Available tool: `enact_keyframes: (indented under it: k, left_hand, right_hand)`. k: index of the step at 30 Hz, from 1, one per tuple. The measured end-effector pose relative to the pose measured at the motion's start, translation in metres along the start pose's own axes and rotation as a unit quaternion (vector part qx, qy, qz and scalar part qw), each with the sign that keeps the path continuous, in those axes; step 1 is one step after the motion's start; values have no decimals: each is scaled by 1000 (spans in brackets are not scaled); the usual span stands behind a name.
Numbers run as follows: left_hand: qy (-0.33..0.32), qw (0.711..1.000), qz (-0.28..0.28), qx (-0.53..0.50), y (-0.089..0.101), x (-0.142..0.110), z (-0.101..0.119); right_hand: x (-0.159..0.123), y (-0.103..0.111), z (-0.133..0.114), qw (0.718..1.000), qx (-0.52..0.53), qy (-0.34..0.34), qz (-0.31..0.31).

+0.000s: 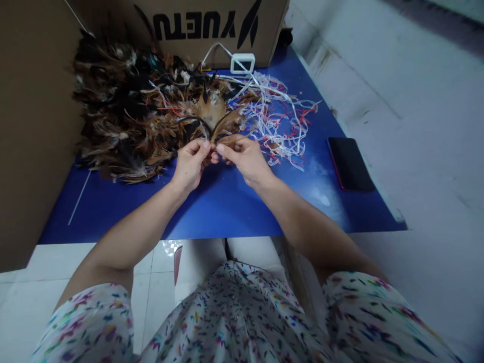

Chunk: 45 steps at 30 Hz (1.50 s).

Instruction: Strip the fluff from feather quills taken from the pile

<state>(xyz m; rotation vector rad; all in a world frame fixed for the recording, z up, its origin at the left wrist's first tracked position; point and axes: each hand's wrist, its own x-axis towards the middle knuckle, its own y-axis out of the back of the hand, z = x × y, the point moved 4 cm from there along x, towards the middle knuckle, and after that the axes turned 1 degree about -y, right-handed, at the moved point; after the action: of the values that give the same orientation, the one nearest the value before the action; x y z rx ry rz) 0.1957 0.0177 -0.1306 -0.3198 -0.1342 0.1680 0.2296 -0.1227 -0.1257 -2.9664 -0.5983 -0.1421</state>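
A small bunch of brown and black feathers (212, 112) fans out above my fingertips. My left hand (192, 160) pinches it near the base, thumb against fingers. Close beside it, my right hand (245, 155) also has thumb and fingers pressed together at the base and right side of the bunch. The two hands nearly touch over the blue table. Behind and to the left lies a large heap of brown and black feathers (124, 116). A tangle of white and red strips (287, 121) lies just right of the bunch.
A cardboard box (215, 50) with printed letters stands at the back; a cardboard panel (34, 131) rises on the left. A small white device (242, 63) with a cable sits before the box. A dark phone (350, 164) lies near the right edge of the blue table (242, 217), beside the wall.
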Motion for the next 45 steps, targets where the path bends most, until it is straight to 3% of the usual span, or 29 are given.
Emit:
enact_keyframes:
  k: [6,10,16,20,33,39,45]
  left_hand:
    - [16,1000,-8,-7,-4,-4,-5]
    - [38,999,-12,-1,-6,-6,-3]
    - [44,998,6,34,-3,-5,-2]
    - [37,998,-4,41,-3,-5,-2]
    - [-32,994,-27,100,-5,-7,0]
    - [-62,993,-28,99,-3,-6,1]
    - [-47,994,-24,101,-4,-5,2]
  right_hand:
    - [4,5,5,998,-21,33,54]
    - [5,11,0,987,-92,98,85]
    - [-7,13,-24,941,-225,224,116]
    - [-14,7,-34,910,-307,263,97]
    - [-15,2,-32,884,-383,259,68]
    - [-13,4,-31,895,-356,257,72]
    - [-12,10,-33,907,-328,248,94]
